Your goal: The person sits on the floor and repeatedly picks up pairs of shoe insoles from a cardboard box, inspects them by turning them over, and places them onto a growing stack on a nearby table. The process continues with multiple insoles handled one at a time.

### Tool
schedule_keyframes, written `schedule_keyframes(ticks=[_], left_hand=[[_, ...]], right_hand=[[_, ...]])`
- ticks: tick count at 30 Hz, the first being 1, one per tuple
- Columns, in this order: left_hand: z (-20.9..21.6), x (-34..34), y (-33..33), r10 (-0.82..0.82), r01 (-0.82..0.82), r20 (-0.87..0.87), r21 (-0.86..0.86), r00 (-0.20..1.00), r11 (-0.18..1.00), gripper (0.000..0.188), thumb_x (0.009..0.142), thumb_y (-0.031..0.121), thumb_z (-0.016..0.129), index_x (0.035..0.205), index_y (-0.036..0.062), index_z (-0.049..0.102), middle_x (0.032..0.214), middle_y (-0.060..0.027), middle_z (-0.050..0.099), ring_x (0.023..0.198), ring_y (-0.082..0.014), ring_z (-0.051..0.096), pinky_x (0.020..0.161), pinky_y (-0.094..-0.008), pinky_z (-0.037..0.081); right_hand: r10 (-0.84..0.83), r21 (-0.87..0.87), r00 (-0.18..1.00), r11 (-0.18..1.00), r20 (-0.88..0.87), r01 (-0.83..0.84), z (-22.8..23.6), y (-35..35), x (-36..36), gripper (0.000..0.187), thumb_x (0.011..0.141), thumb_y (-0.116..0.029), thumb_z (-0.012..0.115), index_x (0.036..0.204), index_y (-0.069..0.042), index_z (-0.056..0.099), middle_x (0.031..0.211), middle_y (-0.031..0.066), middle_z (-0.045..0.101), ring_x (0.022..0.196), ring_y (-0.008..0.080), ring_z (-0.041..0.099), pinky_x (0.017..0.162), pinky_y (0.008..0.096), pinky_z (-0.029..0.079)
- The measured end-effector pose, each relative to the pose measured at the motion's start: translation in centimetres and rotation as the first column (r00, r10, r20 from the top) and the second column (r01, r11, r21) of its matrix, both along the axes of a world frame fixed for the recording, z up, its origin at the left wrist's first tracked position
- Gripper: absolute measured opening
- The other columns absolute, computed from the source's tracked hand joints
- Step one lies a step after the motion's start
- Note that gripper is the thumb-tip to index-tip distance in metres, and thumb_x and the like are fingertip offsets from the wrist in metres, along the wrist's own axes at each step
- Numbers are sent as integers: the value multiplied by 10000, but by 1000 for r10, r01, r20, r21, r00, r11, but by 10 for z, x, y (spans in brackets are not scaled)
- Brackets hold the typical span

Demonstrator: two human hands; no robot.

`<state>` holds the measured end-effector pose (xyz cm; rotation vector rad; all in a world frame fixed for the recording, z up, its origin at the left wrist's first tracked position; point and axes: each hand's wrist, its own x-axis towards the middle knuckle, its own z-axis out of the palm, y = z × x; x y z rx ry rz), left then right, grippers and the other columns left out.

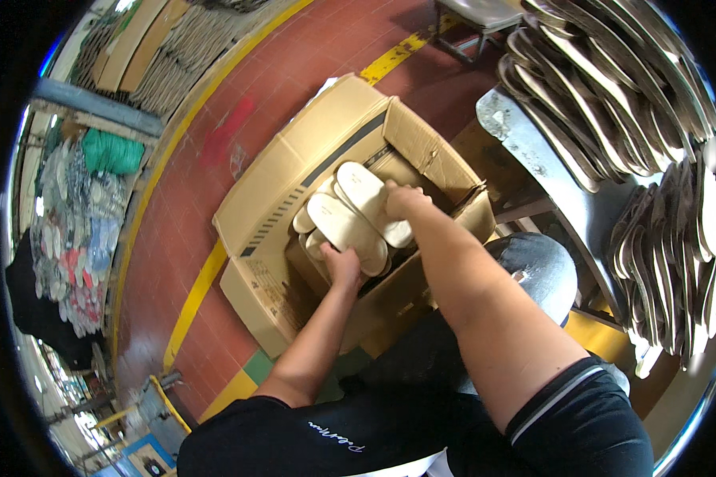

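Note:
An open cardboard box [286,159] stands in front of me with its flaps raised. Inside it lie several cream shoe soles [338,222], grouped side by side with some stacked beneath. My left hand [342,262] grips the near end of the left group, thumb on top and the other fingers mostly hidden. On the right, my right hand [406,200] is closed over the edge of another cream sole [366,195]; its fingertips are partly out of sight. What lies deeper in the box is shadowed.
A metal table [525,135] at the right bears tall rows of dark-edged soles [589,87]. A grey stool [485,12] stands at the far side. Bagged goods [79,215] fill a rack on the left. Yellow lines [195,306] cross the red floor.

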<state>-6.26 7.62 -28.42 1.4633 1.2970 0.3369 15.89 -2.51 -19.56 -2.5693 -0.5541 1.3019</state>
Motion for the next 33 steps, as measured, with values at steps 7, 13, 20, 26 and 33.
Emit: schedule_keyframes(ticks=[7,13,20,26,33], left_hand=[[-27,-20,23,-249,226,88,210,965,951,526,1063,40,739,1535,-30,519,1450,-247,692,1318,-371,715,1175,-507,557],[28,30,11,-165,198,128,-312,978,929,561,1131,84,731,1616,-70,494,1551,-243,676,1397,-357,708,1169,-500,606],[180,66,-63,-409,318,425,269,808,909,611,1196,182,716,1738,18,487,1763,-198,540,1621,-342,516,1330,-510,432],[297,99,-189,-721,566,631,496,286,658,445,1188,117,704,1610,18,605,1631,-125,637,1496,-234,582,1231,-406,487],[338,79,-286,-815,781,579,515,-13,353,383,1127,148,809,1483,37,722,1437,-77,752,1313,-207,726,1133,-369,549]], right_hand=[[123,-246,992,962,3,-118,31,1,-20,1132,1092,-757,659,1929,-125,234,1963,205,312,1743,523,394,1316,869,314],[-78,-98,944,988,321,115,57,4,18,549,1171,-364,646,1627,-74,743,1727,162,686,1590,462,636,1275,877,371],[-413,656,718,750,561,-81,314,-192,-98,378,1030,-366,811,1179,-20,831,1041,235,845,1041,438,838,932,526,676],[-467,570,-362,777,807,269,384,-451,-92,510,1113,-404,815,1405,9,745,1104,227,843,1086,436,829,987,542,660],[-704,484,238,655,669,580,414,-557,-66,987,989,-630,895,1594,100,622,1415,298,802,1235,381,825,996,479,684]])
